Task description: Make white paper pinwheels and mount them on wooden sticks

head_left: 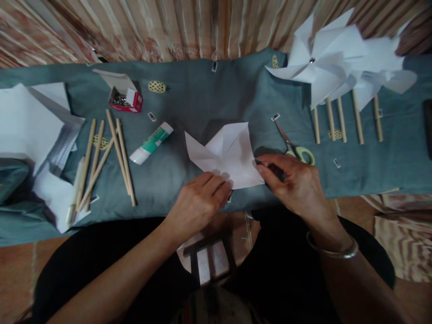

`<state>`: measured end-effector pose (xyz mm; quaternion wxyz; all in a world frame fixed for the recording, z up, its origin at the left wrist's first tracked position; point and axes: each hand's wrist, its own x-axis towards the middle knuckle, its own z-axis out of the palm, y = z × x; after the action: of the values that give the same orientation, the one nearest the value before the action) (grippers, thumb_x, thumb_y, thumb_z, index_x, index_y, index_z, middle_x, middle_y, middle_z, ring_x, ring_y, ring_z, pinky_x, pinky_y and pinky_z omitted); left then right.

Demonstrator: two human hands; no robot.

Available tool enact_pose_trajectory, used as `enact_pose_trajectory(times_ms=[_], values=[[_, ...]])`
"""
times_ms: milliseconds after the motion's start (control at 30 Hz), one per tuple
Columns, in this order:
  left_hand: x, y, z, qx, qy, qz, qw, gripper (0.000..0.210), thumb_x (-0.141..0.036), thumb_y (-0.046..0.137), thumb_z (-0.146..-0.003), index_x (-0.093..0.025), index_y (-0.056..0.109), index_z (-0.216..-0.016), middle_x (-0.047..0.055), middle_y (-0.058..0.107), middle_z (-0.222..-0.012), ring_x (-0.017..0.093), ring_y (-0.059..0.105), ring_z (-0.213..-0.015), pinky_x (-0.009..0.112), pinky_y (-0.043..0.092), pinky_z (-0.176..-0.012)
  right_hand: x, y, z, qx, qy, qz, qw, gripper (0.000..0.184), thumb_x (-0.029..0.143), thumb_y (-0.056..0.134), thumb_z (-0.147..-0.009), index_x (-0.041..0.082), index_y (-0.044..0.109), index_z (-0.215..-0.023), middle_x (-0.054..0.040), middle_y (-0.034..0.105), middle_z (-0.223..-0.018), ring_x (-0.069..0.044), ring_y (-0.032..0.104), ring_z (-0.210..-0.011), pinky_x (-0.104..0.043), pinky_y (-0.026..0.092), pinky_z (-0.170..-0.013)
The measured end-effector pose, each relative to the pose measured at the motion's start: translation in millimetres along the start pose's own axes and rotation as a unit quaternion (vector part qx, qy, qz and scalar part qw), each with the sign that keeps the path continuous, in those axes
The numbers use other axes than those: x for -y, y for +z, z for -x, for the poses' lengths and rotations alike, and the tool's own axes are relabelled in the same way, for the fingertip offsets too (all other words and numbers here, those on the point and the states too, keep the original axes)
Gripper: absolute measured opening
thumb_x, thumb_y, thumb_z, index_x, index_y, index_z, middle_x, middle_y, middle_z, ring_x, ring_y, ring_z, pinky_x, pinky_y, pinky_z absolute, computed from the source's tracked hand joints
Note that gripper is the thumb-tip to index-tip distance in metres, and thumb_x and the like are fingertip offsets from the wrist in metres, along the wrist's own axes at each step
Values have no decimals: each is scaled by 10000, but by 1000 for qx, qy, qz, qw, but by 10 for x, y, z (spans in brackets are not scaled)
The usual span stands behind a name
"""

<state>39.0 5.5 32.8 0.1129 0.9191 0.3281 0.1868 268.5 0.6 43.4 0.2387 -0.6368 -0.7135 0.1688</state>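
Paper (232, 153), one white piece with creases and pointed, slit flaps, sits in the middle of the head view over the near part of a table covered in grey-green cloth (202, 99). At seven o'clock from it, the bare left hand (200, 198) has its bunched fingers closed on the near edge. At four o'clock, the bare right hand (292, 182) pinches the right edge between thumb and forefinger; a silvery metal bangle (351, 250) circles that wrist. Taking the paper as the clock's centre, scissors with pale green handles (304, 154) lie open-bladed near three o'clock, just beyond the right hand. At two o'clock, white paper pinwheels (324, 54) overlap in a cluster, their pale wooden sticks (357, 117) pointing toward the near side. A white tube with a green band (151, 143) lies slanted at nine o'clock; further out that way, loose light-wood sticks (118, 153) lie partly crossed beside a whitish rod (77, 189), and beyond them spreads a pile of white paper sheets (30, 121). At ten o'clock, a red-and-white cardboard box (133, 102) stands with its lid raised, small shiny metal pieces (119, 98) inside. Pleated beige-and-reddish fabric (189, 27) hangs at twelve o'clock.
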Motion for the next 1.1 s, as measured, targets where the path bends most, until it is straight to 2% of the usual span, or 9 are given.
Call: enact_pose_trajectory(times_ms=[100, 200, 267, 400, 500, 667, 800, 967, 1100], values=[[12, -13, 33, -22, -11, 25, 999, 176, -152, 501, -949, -98, 636, -1047, 102, 710, -980, 183, 652, -849, 326, 591, -740, -34, -31, -14, 6, -11, -82, 997, 273, 187, 516, -898, 293, 720, -1045, -36, 729, -1087, -254, 674, -1052, -480, 523, -954], [20, -23, 44, -30, -15, 39, 999, 174, -145, 518, -939, -77, 636, -1047, 115, 717, -984, 185, 664, -847, 323, 595, -742, -56, -39, -26, 48, -18, -151, 987, 367, 121, 511, -850, 311, 708, -1096, -28, 651, -1274, -255, 590, -1225, -506, 470, -1040], [18, -31, 39, -26, -10, 31, 999, 171, -148, 525, -935, -73, 644, -1032, 115, 719, -978, 194, 668, -847, 330, 596, -742, -66, -26, -31, 83, -38, -161, 983, 400, 91, 517, -812, 288, 706, -1104, -44, 596, -1353, -260, 541, -1286, -506, 446, -1062], [13, -45, 31, -21, 1, 13, 1000, 167, -156, 524, -936, -83, 661, -995, 102, 723, -928, 203, 672, -824, 346, 601, -725, -92, 12, -32, 99, -75, -113, 986, 379, 61, 491, -790, 244, 733, -1018, -80, 589, -1350, -272, 544, -1272, -527, 429, -1061], [17, -48, 36, -35, -2, 17, 999, 158, -148, 547, -923, -67, 659, -999, 106, 728, -933, 204, 676, -808, 342, 604, -713, -93, 20, -27, 97, -72, -102, 988, 341, 77, 506, -806, 247, 737, -993, -79, 607, -1325, -275, 559, -1248, -540, 425, -1055], [16, -52, 39, -35, -5, 18, 999, 146, -150, 559, -917, -68, 665, -975, 104, 729, -916, 205, 679, -807, 337, 604, -708, -43, 1, -32, 115, -35, -210, 970, 309, 164, 654, -800, 288, 722, -1075, -51, 628, -1309, -272, 538, -1279, -507, 435, -1066], [3, -55, 37, -43, 2, 15, 999, 144, -151, 558, -917, -72, 672, -954, 103, 728, -921, 210, 679, -821, 348, 606, -728, -7, 19, -57, 109, -7, -294, 950, 159, 258, 703, -822, 295, 758, -967, -38, 672, -1239, -252, 585, -1224, -466, 462, -1048], [-11, -58, 26, -29, 3, 22, 999, 154, -129, 530, -922, -87, 679, -918, 91, 721, -898, 199, 675, -812, 333, 607, -722, 49, 126, -110, 92, 12, -320, 943, 57, 251, 738, -798, 271, 755, -848, -35, 694, -1186, -234, 612, -1178, -431, 475, -1035], [-18, -53, 31, -26, 1, 25, 999, 148, -130, 531, -921, -86, 671, -913, 87, 720, -892, 196, 671, -810, 328, 607, -729, 99, 242, -136, 64, 10, -281, 957, 48, 223, 711, -813, 255, 736, -839, -46, 684, -1181, -232, 616, -1155, -448, 472, -1032]])
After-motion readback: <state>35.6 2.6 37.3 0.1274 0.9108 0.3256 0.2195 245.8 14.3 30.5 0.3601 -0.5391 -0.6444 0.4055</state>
